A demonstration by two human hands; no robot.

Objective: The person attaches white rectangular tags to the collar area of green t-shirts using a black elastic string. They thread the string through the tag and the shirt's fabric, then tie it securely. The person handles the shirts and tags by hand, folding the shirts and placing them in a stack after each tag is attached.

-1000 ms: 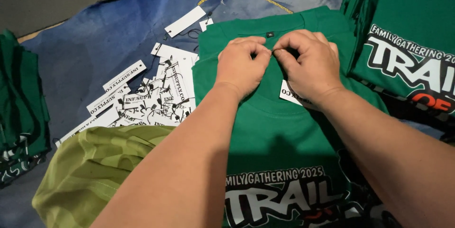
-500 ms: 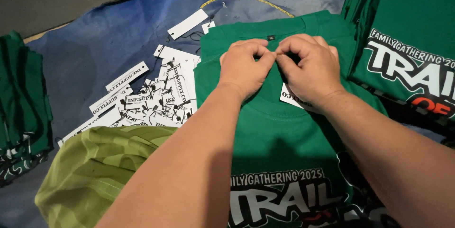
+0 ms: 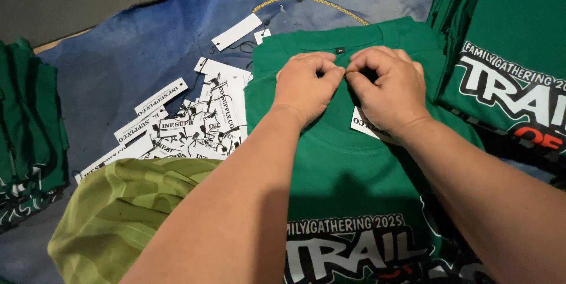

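I judge the green T-shirt [image 3: 354, 160] soft, light and limp, so it is best gripped at the stiffer ribbed collar; the white paper hang tag [image 3: 367, 123] is thin and easily creased. The shirt lies flat on the blue cloth [image 3: 135, 54], directly under my hands. My left hand [image 3: 306, 86] and right hand [image 3: 386, 86] meet fingertip to fingertip at the collar, each pinched shut on something too small to make out, the tag peeking from beneath the right palm. Spare tags [image 3: 188, 125] lie left.
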